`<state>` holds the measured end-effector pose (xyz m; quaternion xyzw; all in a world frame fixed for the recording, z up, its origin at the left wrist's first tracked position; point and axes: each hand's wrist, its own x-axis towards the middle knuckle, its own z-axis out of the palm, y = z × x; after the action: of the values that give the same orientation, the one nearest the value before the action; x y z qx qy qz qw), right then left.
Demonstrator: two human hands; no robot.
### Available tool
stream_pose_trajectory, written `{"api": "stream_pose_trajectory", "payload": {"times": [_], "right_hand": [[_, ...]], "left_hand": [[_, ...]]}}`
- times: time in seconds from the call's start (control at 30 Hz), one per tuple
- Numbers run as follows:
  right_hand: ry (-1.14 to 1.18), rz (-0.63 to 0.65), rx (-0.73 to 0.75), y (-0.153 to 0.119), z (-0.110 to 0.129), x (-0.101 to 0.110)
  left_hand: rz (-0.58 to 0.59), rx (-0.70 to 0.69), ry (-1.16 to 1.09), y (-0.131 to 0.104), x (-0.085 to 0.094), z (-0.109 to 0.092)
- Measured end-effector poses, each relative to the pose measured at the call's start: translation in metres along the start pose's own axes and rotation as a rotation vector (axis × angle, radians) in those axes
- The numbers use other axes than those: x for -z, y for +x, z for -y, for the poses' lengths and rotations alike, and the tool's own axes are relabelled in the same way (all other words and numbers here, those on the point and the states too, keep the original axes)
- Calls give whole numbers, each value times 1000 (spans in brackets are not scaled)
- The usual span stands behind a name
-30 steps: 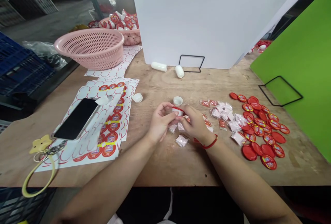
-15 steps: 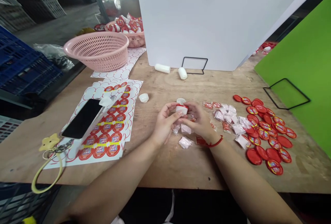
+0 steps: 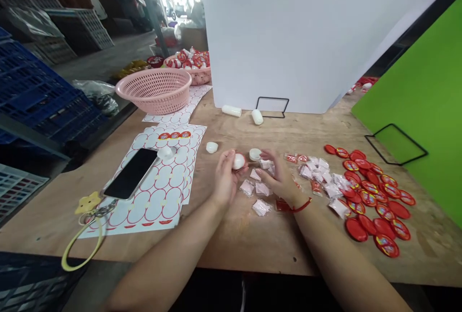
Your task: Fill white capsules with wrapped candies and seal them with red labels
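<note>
While a phone (image 3: 132, 175) lies on printed sheets (image 3: 147, 210), the left hand (image 3: 224, 178) grasps a white cup (image 3: 238, 161) above the worktop (image 3: 231, 244), apparently at the lidding step. Near an open cup (image 3: 255, 154), the right hand (image 3: 281, 180), parted and seemingly unladen, hangs by small packets (image 3: 262, 207); lifting one would call for a light pinch. Red lids (image 3: 386, 228) lie rightmost.

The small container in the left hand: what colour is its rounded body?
White; the container shows best in the head view.
</note>
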<state>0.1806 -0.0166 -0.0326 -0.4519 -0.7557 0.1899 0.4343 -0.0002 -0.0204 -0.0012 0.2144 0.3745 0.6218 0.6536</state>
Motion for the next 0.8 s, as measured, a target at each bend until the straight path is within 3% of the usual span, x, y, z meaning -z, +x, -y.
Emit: {"api": "stream_pose_trajectory", "payload": {"times": [0.13, 0.23, 0.37, 0.6, 0.7, 0.8], "right_hand": [[-10, -57, -31, 1, -4, -1], [-15, -71, -42, 1, -3, 0], [-13, -52, -49, 1, -3, 0], [-31, -30, -19, 1, -5, -2], [-37, -14, -18, 1, -4, -2], [-26, 0, -15, 1, -4, -2]], "left_hand": [[-27, 133, -173, 3, -3, -4], [-41, 308, -252, 2, -3, -8], [44, 395, -255, 2, 1, -10], [115, 183, -74, -1, 0, -8], [109, -9, 229, -9, 0, -13], [130, -237, 695, -21, 7, -25]]}}
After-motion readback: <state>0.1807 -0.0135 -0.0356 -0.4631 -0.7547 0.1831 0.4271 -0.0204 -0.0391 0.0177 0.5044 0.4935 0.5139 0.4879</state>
